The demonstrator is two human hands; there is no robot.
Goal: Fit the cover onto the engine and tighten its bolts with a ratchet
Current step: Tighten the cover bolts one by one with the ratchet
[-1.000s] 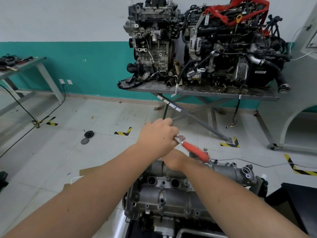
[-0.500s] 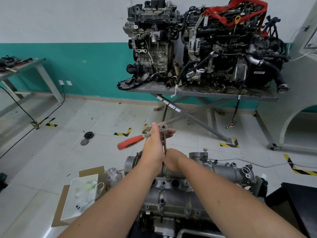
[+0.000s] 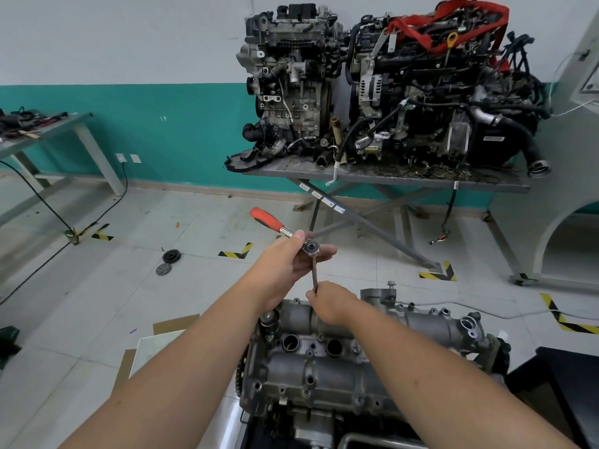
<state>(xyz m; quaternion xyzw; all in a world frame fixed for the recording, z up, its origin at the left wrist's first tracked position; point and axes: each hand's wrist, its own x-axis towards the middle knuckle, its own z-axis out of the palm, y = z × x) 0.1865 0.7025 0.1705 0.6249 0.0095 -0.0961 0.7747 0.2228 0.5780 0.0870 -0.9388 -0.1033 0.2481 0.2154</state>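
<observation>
The grey metal cover (image 3: 324,361) lies on top of the engine in front of me, low in the head view. A ratchet (image 3: 311,247) with a red handle (image 3: 266,218) stands over its far edge on a long extension bar (image 3: 314,274). My left hand (image 3: 293,260) holds the ratchet at its head, thumb on top, with the handle pointing up and left. My right hand (image 3: 330,301) pinches the lower end of the bar just above the cover. The bolt under the bar is hidden by that hand.
Two other engines (image 3: 382,82) stand on a grey table (image 3: 389,179) against the teal wall ahead. A workbench (image 3: 48,131) with tools is at far left. Round black parts (image 3: 168,261) and flat cardboard (image 3: 142,348) lie on the tiled floor. A dark cabinet (image 3: 570,384) is at right.
The red handle has swung from lower right, round to the left, and now points up and left. My left hand moved from the handle to the ratchet head. My right hand stayed on the bar.
</observation>
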